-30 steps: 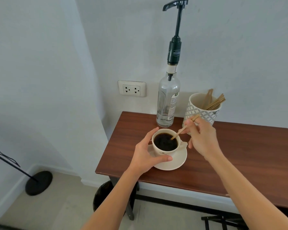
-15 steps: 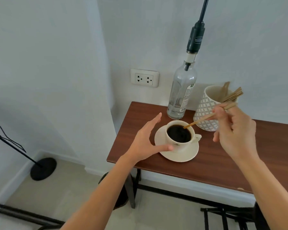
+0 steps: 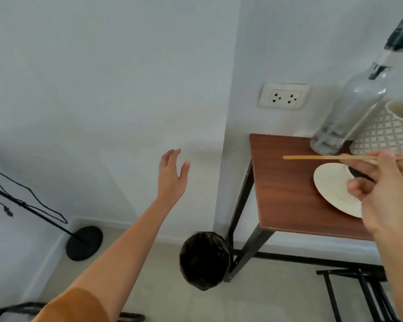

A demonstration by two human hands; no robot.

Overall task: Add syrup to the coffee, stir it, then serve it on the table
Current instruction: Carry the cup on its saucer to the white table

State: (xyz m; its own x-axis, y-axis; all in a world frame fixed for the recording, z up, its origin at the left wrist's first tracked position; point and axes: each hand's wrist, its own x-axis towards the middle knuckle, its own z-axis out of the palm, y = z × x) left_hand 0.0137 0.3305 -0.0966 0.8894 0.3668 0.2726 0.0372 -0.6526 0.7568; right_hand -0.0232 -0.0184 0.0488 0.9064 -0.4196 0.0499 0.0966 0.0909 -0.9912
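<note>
My right hand (image 3: pixel 382 196) grips a thin wooden stir stick (image 3: pixel 312 157), held level above the brown table (image 3: pixel 284 189) with its tip pointing left. Behind that hand lies the white saucer (image 3: pixel 330 187); the coffee cup is almost wholly hidden, only a dark sliver showing by my fingers. The clear syrup bottle (image 3: pixel 349 108) with its black pump stands at the table's back, touching a white patterned holder (image 3: pixel 386 131) of sticks. My left hand (image 3: pixel 172 175) hovers open to the left of the table, over the floor, holding nothing.
A black bin (image 3: pixel 205 260) sits on the floor by the table's black front-left leg. A black stand with a round base (image 3: pixel 84 242) and cables is at the far left. A wall socket (image 3: pixel 284 96) is above the table. Black frame bars (image 3: pixel 358 287) lie lower right.
The stick has come out of the cup and now lies level in my right hand. My left hand has left the cup and swung left, off the table. The view has turned left.
</note>
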